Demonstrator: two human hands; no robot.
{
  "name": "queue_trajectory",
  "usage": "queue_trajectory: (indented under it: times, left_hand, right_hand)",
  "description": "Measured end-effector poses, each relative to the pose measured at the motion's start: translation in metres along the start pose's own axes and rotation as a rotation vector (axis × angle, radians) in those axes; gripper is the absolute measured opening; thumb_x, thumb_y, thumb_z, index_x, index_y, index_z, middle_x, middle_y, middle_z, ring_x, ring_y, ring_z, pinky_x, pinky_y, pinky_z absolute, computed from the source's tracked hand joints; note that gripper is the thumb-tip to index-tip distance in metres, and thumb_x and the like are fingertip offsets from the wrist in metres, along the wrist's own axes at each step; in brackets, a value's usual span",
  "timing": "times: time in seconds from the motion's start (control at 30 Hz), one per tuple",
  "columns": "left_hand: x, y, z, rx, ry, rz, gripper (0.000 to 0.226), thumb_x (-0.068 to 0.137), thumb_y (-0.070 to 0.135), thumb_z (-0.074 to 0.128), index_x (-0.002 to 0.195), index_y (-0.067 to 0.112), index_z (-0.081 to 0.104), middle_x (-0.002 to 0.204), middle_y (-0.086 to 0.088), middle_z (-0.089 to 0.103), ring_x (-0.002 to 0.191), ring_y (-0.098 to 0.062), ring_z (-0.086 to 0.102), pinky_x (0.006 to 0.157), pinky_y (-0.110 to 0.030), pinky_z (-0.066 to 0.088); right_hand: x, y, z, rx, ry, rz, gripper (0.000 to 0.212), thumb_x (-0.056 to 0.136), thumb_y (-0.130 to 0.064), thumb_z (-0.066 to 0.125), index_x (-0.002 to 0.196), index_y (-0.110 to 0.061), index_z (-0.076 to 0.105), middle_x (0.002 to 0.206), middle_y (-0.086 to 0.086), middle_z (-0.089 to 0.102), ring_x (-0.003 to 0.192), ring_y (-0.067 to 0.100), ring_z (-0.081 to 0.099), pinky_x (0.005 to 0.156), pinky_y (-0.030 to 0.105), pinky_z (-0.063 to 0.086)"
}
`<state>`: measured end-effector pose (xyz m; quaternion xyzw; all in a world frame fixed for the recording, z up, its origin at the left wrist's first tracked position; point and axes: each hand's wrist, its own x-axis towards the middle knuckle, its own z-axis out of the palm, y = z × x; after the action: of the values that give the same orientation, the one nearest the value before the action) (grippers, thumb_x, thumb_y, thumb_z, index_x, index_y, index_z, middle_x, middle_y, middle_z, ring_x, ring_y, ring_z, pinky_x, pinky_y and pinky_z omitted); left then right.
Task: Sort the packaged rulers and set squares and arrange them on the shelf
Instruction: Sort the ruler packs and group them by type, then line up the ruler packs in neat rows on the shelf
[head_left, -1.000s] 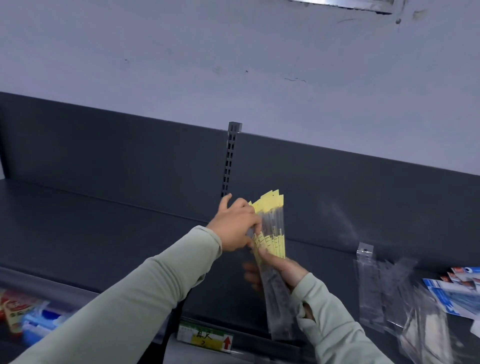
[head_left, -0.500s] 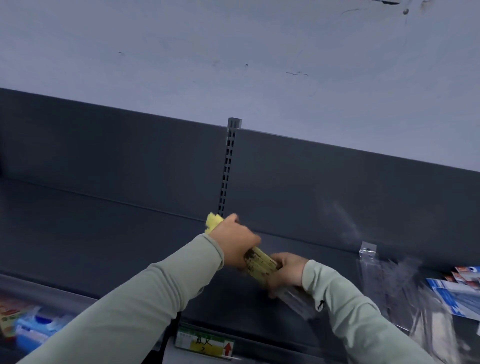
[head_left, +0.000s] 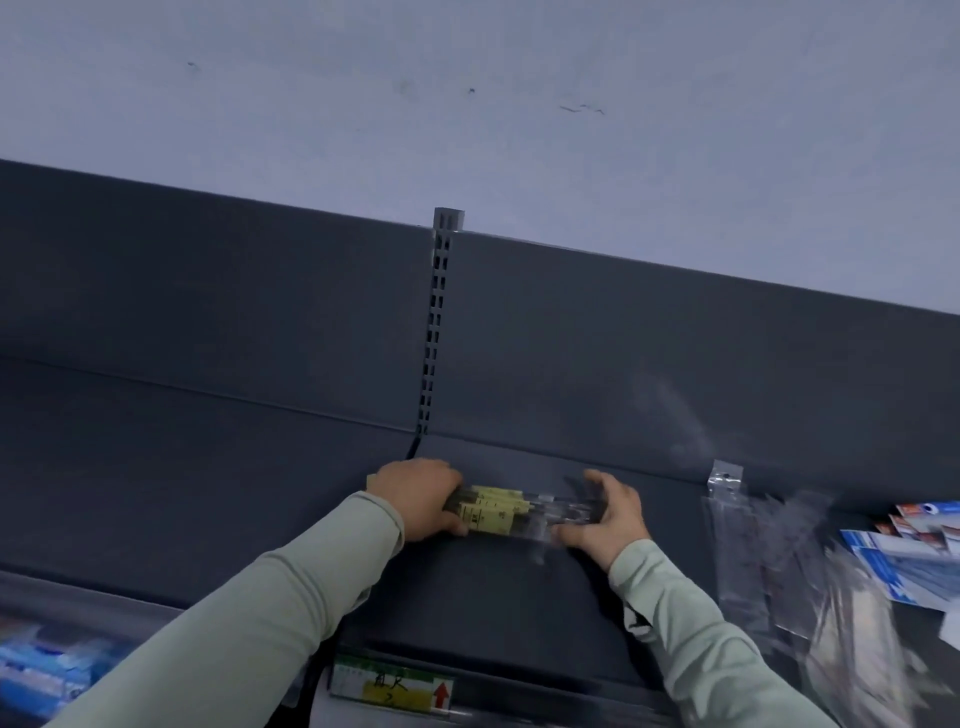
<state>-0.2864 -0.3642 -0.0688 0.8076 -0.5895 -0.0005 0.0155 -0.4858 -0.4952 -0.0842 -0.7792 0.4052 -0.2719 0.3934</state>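
Note:
A bundle of packaged rulers (head_left: 511, 514), clear sleeves with yellow header cards, lies flat and sideways on the dark grey shelf (head_left: 208, 493), just right of the slotted upright. My left hand (head_left: 421, 499) grips the yellow-header end, fingers curled over it. My right hand (head_left: 605, 514) holds the clear end, thumb in front and fingers behind. More clear packaged rulers and set squares (head_left: 769, 561) lie in a loose pile at the right.
Blue and white packages (head_left: 904, 551) lie at the far right of the shelf. A slotted grey upright (head_left: 436, 332) divides the back panel. A yellow and green price label (head_left: 395, 688) sits on the shelf's front rail. Blue goods (head_left: 47, 670) show on the lower left shelf.
The bundle stood upright and fanned between my hands a second ago. Both hands have tipped it to the left and lowered it flat onto the shelf.

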Motion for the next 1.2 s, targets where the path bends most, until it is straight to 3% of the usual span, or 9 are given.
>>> queue_trajectory:
  times: [0.13, 0.2, 0.33, 0.53, 0.63, 0.73, 0.87, 1.03, 1.2]
  left_hand:
    - [0.002, -0.001, 0.004, 0.056, 0.035, -0.040, 0.050, 0.084, 0.064, 0.053, 0.116, 0.026, 0.051, 0.115, 0.004, 0.054, 0.110, -0.019, 0.051, 0.096, -0.041, 0.032]
    - [0.002, -0.002, 0.007, 0.111, 0.006, -0.115, 0.064, 0.079, 0.075, 0.047, 0.123, 0.027, 0.046, 0.119, 0.003, 0.052, 0.116, -0.021, 0.047, 0.102, -0.048, 0.025]
    - [0.003, -0.001, 0.010, 0.034, -0.003, -0.201, 0.073, 0.076, 0.078, 0.047, 0.123, 0.023, 0.042, 0.125, 0.000, 0.051, 0.118, -0.023, 0.046, 0.099, -0.048, 0.033]
    - [-0.002, -0.013, 0.008, -0.024, -0.054, -0.203, 0.085, 0.071, 0.080, 0.051, 0.137, 0.029, 0.032, 0.132, 0.002, 0.042, 0.127, -0.021, 0.036, 0.104, -0.051, 0.024]
    - [-0.002, -0.022, 0.006, -0.154, -0.071, -0.243, 0.063, 0.081, 0.060, 0.060, 0.130, 0.026, 0.039, 0.128, 0.000, 0.044, 0.124, -0.022, 0.038, 0.102, -0.045, 0.035]
    - [0.000, -0.019, 0.009, -0.265, 0.033, -0.180, 0.044, 0.085, 0.044, 0.065, 0.118, 0.023, 0.045, 0.115, 0.000, 0.045, 0.114, -0.020, 0.041, 0.094, -0.035, 0.041]
    - [0.001, -0.017, 0.017, -0.342, 0.128, -0.175, 0.051, 0.084, 0.043, 0.067, 0.127, 0.025, 0.045, 0.117, 0.003, 0.044, 0.117, -0.019, 0.040, 0.096, -0.034, 0.038]
    - [-0.002, -0.013, 0.023, -0.512, 0.219, -0.281, 0.079, 0.079, 0.040, 0.074, 0.144, 0.024, 0.032, 0.131, 0.000, 0.034, 0.128, -0.020, 0.031, 0.109, -0.035, 0.034]
    - [0.003, -0.010, 0.020, -0.628, 0.209, -0.257, 0.048, 0.082, 0.030, 0.074, 0.126, 0.025, 0.054, 0.115, 0.002, 0.044, 0.123, -0.022, 0.036, 0.103, -0.031, 0.033]
  right_hand:
    - [0.004, 0.010, 0.001, 0.103, 0.072, 0.037, 0.071, 0.067, 0.011, 0.068, 0.129, -0.016, 0.048, 0.132, 0.007, 0.037, 0.121, 0.023, 0.045, 0.108, 0.035, 0.038]
    - [0.005, 0.014, 0.001, 0.092, 0.058, 0.076, 0.065, 0.073, 0.011, 0.063, 0.131, -0.012, 0.047, 0.136, 0.012, 0.040, 0.120, 0.025, 0.048, 0.106, 0.032, 0.038]
    - [0.007, 0.011, 0.007, 0.118, -0.089, 0.062, 0.067, 0.079, 0.011, 0.057, 0.138, -0.015, 0.040, 0.136, 0.007, 0.046, 0.118, 0.023, 0.050, 0.107, 0.031, 0.037]
    - [0.003, 0.015, 0.008, -0.129, -0.133, 0.023, 0.070, 0.085, 0.011, 0.048, 0.147, -0.013, 0.026, 0.151, 0.007, 0.023, 0.138, 0.020, 0.031, 0.110, 0.017, 0.020]
    - [0.002, 0.011, 0.010, -0.129, -0.128, 0.024, 0.071, 0.085, 0.011, 0.044, 0.148, -0.015, 0.024, 0.152, 0.009, 0.022, 0.138, 0.022, 0.032, 0.108, 0.015, 0.021]
    - [0.005, 0.009, 0.009, -0.109, -0.025, 0.031, 0.070, 0.084, 0.011, 0.043, 0.147, -0.015, 0.028, 0.150, 0.010, 0.029, 0.137, 0.023, 0.034, 0.107, 0.016, 0.023]
    - [0.003, 0.015, 0.003, -0.120, 0.056, 0.069, 0.074, 0.085, 0.010, 0.042, 0.150, -0.021, 0.023, 0.146, 0.008, 0.042, 0.132, 0.026, 0.042, 0.106, 0.019, 0.028]
    - [0.003, 0.015, 0.009, -0.112, 0.025, 0.125, 0.069, 0.092, 0.002, 0.042, 0.152, -0.020, 0.015, 0.149, 0.008, 0.038, 0.134, 0.026, 0.041, 0.107, 0.022, 0.028]
    - [0.005, 0.015, 0.011, -0.086, 0.055, 0.129, 0.063, 0.094, 0.002, 0.041, 0.151, -0.013, 0.019, 0.153, 0.007, 0.030, 0.139, 0.024, 0.033, 0.112, 0.023, 0.022]
